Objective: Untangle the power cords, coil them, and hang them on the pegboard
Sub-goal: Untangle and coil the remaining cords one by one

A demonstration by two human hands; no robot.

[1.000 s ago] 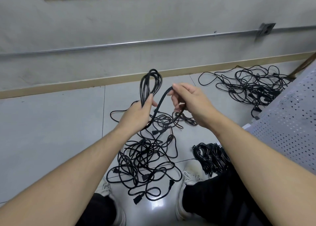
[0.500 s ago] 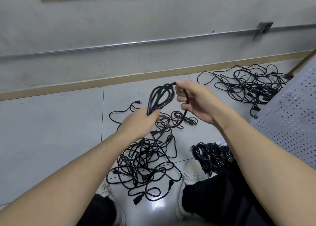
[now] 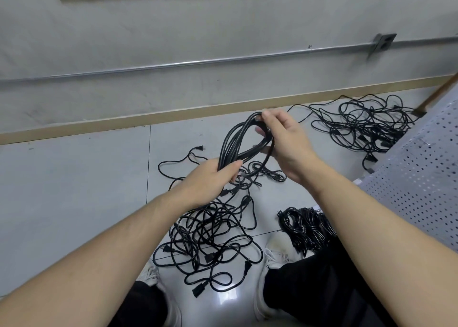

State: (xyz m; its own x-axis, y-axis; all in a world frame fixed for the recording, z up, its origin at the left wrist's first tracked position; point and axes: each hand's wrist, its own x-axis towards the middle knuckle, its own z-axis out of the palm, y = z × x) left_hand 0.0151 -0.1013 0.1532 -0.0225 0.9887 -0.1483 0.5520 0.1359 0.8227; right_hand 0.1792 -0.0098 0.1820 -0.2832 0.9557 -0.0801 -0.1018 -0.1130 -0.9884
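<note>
A black power cord coil (image 3: 235, 141) of several loops stands up between my hands above the floor. My left hand (image 3: 213, 178) grips the bottom of the coil with thumb and fingers wrapped round the strands. My right hand (image 3: 285, 141) pinches the loop's top and guides a strand round its right side. A tail of this cord drops into a tangled pile of black cords (image 3: 208, 237) on the tiles between my feet. The white perforated pegboard (image 3: 421, 173) leans at the right edge.
A second tangle of black cords (image 3: 364, 126) lies by the wall at the back right. A bundle of coiled cords (image 3: 304, 227) sits beside my right shoe. A wooden handle (image 3: 438, 94) leans at the far right. Bare grey tiles stretch to the left.
My right hand has carried the strand up and over the top of the coil, adding a loop. The coil has tilted right and lower in my left hand.
</note>
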